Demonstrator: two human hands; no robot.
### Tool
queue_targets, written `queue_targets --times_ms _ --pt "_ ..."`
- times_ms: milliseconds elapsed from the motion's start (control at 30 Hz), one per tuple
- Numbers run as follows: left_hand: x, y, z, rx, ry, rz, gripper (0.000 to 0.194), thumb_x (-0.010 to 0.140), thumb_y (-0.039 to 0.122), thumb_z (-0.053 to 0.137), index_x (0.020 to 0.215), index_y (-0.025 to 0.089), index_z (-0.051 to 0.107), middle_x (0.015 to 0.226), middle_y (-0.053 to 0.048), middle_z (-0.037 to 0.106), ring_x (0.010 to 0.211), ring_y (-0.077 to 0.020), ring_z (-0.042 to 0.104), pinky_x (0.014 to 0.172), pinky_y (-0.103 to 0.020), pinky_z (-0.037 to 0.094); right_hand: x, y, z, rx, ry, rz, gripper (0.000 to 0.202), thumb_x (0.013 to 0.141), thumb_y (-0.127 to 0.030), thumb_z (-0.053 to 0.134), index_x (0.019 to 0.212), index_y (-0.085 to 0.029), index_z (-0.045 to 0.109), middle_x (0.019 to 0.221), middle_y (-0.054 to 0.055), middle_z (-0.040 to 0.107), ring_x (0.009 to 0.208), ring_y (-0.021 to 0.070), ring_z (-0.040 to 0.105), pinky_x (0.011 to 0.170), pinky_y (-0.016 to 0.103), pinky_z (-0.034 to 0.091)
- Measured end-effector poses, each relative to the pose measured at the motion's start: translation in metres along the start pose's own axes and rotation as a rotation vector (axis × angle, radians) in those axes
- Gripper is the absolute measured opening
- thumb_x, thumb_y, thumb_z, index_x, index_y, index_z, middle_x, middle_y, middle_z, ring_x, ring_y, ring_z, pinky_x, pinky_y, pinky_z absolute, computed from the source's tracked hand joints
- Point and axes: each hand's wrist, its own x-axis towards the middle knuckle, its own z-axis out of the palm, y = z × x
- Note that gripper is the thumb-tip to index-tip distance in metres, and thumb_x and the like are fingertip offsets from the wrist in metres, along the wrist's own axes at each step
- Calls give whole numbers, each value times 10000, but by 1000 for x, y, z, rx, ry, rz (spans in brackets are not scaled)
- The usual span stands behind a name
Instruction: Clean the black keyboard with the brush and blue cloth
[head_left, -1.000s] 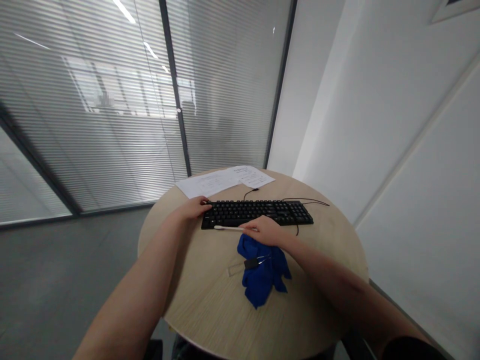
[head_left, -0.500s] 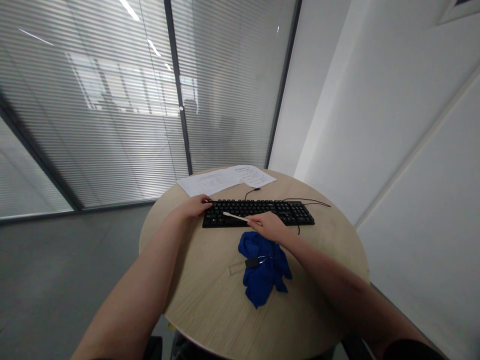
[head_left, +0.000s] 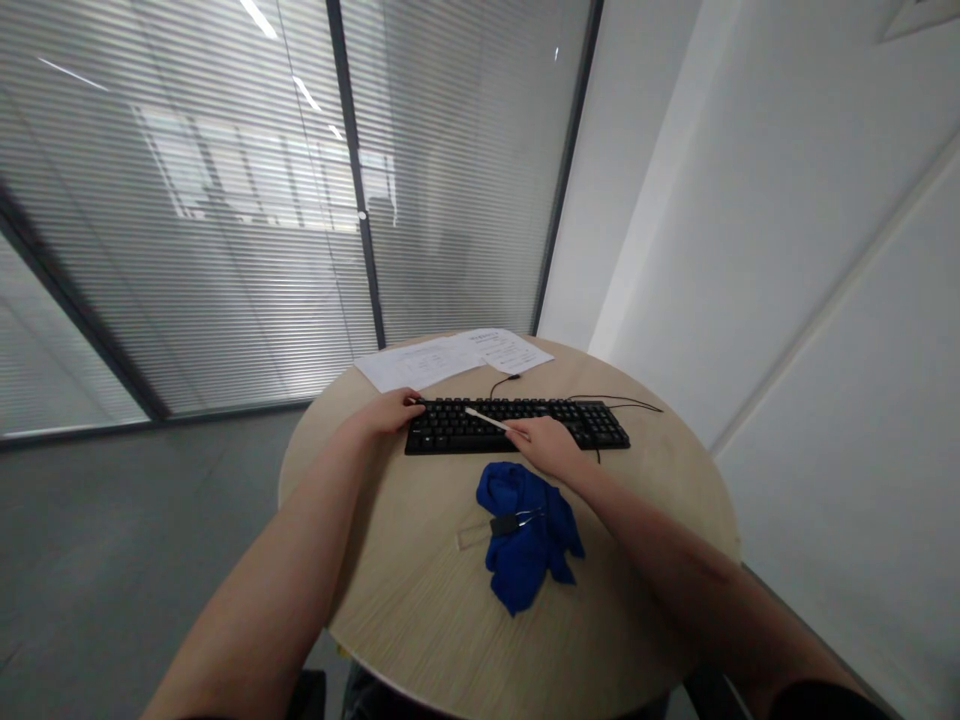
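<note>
The keyboard [head_left: 457,437] lies flat on the round table [head_left: 405,560], past its middle, toward the far edge. Its long side runs left to right. Your left hand [head_left: 388,412] is at its left end and touches it near the far corner there. The fingers are bent, but it is too small to tell if they pinch the keyboard or just rest on it.

Your right hand [head_left: 549,445] is over the near side of the keyboard, a bit right of its middle, with the back of the hand up. Its thumb and fingers pinch a thin white stick [head_left: 487,419]. The stick slants away from you and to the left, so its tip is over the keys, left of the middle. You cannot tell if the tip touches them.

Your left arm comes in over the left edge of the table. Your right arm slants in from the right side. The blue cloth [head_left: 517,575] sits nearer to you, toward the near edge, with a small dark tool [head_left: 504,525] on it. White papers [head_left: 420,365] lie by the far edge.
</note>
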Motion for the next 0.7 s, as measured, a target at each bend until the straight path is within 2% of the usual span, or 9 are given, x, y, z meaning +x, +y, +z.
queue_targets --times_ms 100,167,233,400,467,533,633,700 --pt "0 -1 0 5 -18 7 390 850 362 524 1158 143 621 977 -74 719 583 -133 610 441 -200 451 -4 -15 3 112 -78 -191 365 974 -423 448 1224 -320 694 1092 7 755 1006 191 690 861 250 478" --pt "0 -1 0 5 -23 7 385 851 366 528 1157 151 622 952 -66 717 556 -125 594 433 -199 443 -6 -20 3 169 -109 -269 364 966 -438 461 1214 -323 701 1100 -5 753 1011 188 690 869 251 481" --pt "0 -1 0 17 -27 12 371 854 366 528 1143 156 631 943 -61 713 544 -117 585 434 -196 442 -5 -19 3 186 -99 -254 365 965 -435 463 1217 -318 700 1103 -6 752 1008 190 691 875 257 484" --pt "-2 0 0 18 -25 5 388 856 363 523 1168 158 627 971 -64 716 576 -129 607 437 -199 446 4 -5 5 97 48 7 382 987 -395 427 1247 -280 683 1156 32 733 1053 204 672 900 265 473" --pt "-2 0 0 14 -18 2 389 856 352 514 1174 158 628 991 -68 720 602 -138 622 449 -203 456 6 -3 7 81 77 50 377 986 -381 430 1238 -272 688 1166 40 729 1065 211 667 905 273 472" --pt "-1 0 1 26 8 2 373 849 335 512 1155 169 646 1012 -64 722 642 -142 640 477 -199 471 5 -5 10 110 49 3 368 981 -383 444 1238 -284 689 1160 29 732 1058 207 670 904 270 475" --pt "0 -2 2 46 32 -5 365 832 312 514 1138 183 666 997 -53 728 678 -148 654 499 -193 481 1 -11 11 206 -54 -168 361 967 -407 474 1241 -306 686 1144 -2 738 1034 191 681 898 252 481" --pt "0 -2 2 47 28 -19 385 827 301 512 1161 176 657 977 -56 728 667 -151 653 481 -193 474 1 -12 9 231 -77 -227 361 967 -415 471 1232 -307 691 1147 -10 737 1032 188 683 901 251 483"
